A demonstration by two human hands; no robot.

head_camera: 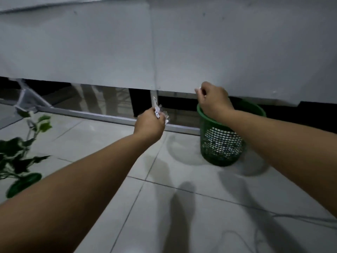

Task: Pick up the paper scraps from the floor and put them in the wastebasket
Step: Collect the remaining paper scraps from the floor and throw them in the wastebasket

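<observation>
1. Paper scraps show as a small white bundle sticking up out of the left hand, just left of centre frame; the fingers are curled round them, presumably so that several bits can be carried in one go.
2. Right hand hangs directly above the near rim of the wastebasket, fingers bunched, with a sliver of white at the fingertips. It seems to pinch one small scrap, though that piece is too small to be sure of. Holding it over the opening means a release would drop it straight in.
3. Wastebasket: green, mesh-sided, upright on the floor right of centre. Pale stuff shows through the mesh, so it likely holds scraps already.
4. Left hand sits to the left of the basket and apart from it, not yet over the opening, so its bundle is probably next to go in.
5. Floor, pale tiles, fills the lower half of the frame; no loose scraps are visible on the part in view, which suggests the gathering is largely done here.
6. White panel spans the upper half of the frame, with a metal frame below it; the basket stands close against this.
7. Leafy plant sits at the left edge, well clear of both hands.
</observation>
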